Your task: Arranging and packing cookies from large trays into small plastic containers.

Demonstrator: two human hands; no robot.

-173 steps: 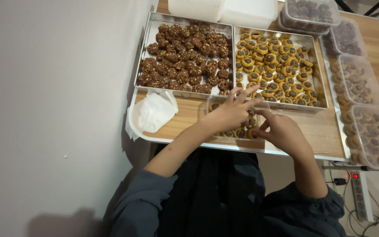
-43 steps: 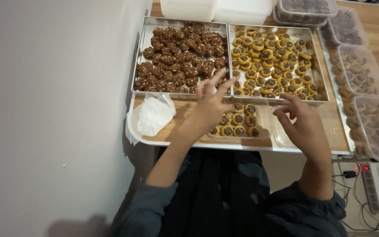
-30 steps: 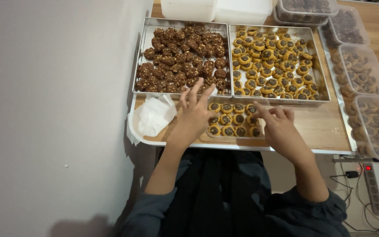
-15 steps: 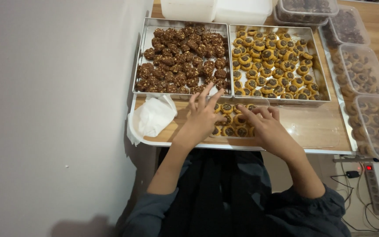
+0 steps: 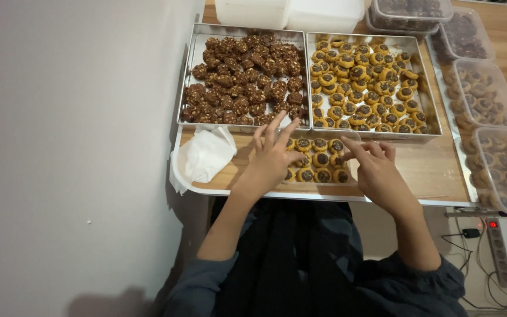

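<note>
We look down on a light wooden desk (image 5: 429, 170) pushed against a pale wall. Both of our hands rest at a clear plastic container (image 5: 318, 159) of small round golden cookies with dark chocolate centres (image 5: 321, 159), which sits near the front edge of the desk, just in front of two metal trays.

Our left hand (image 5: 272, 159) lies on the left end of that container with its fingers spread and loose; the fingertips touch the cookies there, and nothing is clenched in it. Our right hand (image 5: 377, 170) is at the right end, its fingers bent towards the cookies with the tips at the outermost ones. Whether it pinches a cookie we cannot tell, since the fingertips hide the spot.

Behind the left hand stands a rectangular silver metal tray (image 5: 190, 88) heaped with dark brown, nut-crusted chocolate clusters (image 5: 244, 79). Touching it on the right is a second silver metal tray (image 5: 429, 103) filled with more of the golden chocolate-centred cookies (image 5: 365, 82).

Left of the left hand, a crumpled white paper napkin (image 5: 203, 157) lies at the corner of the desk. Along the right side runs a row of clear plastic boxes (image 5: 488, 94) already filled with cookies. At the far edge stand two white plastic tubs (image 5: 289, 12). Below the desk to the right, a white power strip (image 5: 500, 246) lies on the floor.
</note>
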